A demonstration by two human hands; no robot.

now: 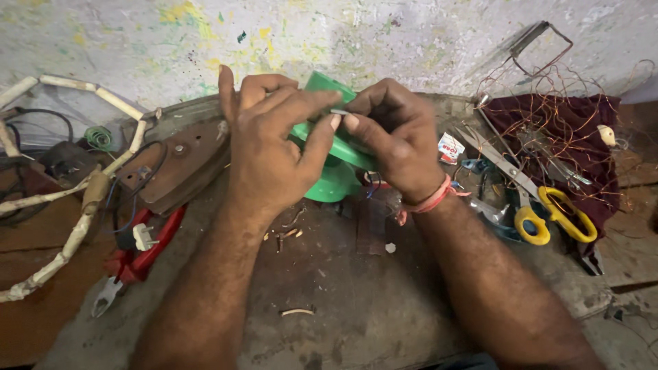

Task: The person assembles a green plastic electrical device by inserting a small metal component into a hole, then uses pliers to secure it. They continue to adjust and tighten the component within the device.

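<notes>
Near edge of tabletop [356, 322] between the forearms: mostly bare, only small scraps. Left edge blocked by red pliers [140, 257], white plug [142, 236], stiff white cord [75, 233]. Right edge crowded: yellow-handled scissors [541, 205], tangled copper wire [569, 130] on dark cloth [603, 185]. Far edge closed by wall [411, 41].

Repair workshop: grimy workbench [343, 301], red pliers [130, 264], yellow-handled scissors [541, 205], tangled copper wire [569, 116], paint-flecked wall [329, 34].

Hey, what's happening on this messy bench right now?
A person is holding a green plastic part up over the workbench with both hands. The left hand and right hand pinch a small thin piece between their fingertips against it. Yellow-handled scissors lie to the right, red pliers to the left.
</notes>
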